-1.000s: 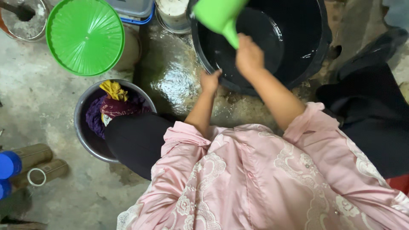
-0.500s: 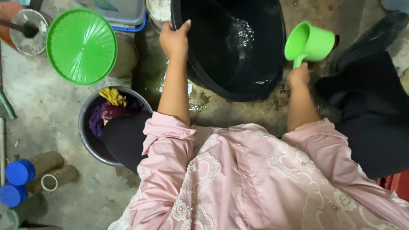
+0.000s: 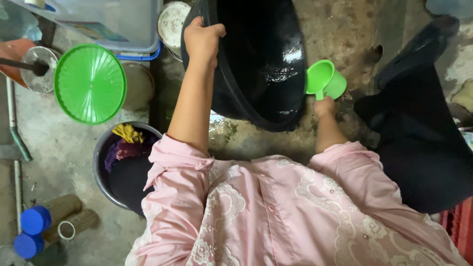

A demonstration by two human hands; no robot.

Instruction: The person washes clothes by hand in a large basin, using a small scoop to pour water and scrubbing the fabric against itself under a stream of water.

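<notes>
Gripping the tilted black basin's [image 3: 256,59] far rim, the left hand [image 3: 202,39] holds it; the right hand [image 3: 325,106] clasps a green dipper [image 3: 325,79] just beside its right edge.

Soft, even daylight from above; shadows are faint. Specular glare marks the wet inner wall of the black tub [image 3: 276,74] and the wet floor [image 3: 221,130] below it. The tub's interior is underexposed. Focus is sharp centrally, with mild wide-angle stretching at the edges.

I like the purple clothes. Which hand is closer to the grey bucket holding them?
Left. The left hand grips the black tub's rim, above the grey bucket; the right hand is farther away.
</notes>
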